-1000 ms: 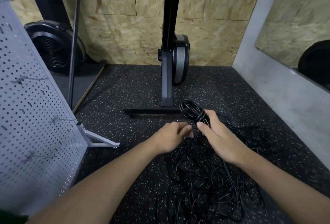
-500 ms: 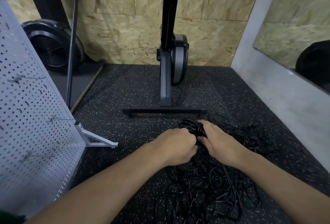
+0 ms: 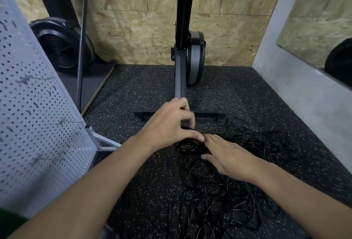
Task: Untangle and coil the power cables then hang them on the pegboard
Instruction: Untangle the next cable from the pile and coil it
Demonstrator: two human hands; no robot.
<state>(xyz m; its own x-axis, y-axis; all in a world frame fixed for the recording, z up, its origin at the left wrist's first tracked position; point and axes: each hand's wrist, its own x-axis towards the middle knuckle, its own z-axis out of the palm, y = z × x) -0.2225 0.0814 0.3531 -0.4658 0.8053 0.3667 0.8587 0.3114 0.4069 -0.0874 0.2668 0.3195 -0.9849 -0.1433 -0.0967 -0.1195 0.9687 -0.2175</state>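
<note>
Loose tangle of thin black power cables on the speckled rubber floor, nearest. Just beyond, right hand lies flat, fingers straight, pressing a small coiled bundle. Left hand is above the bundle, fingers curled, thumb touching it; can't tell if it pinches a strand. Cable looks light, limp, snag-prone: grab across all loops. Pegboard at left, well apart; exercise machine behind
</note>
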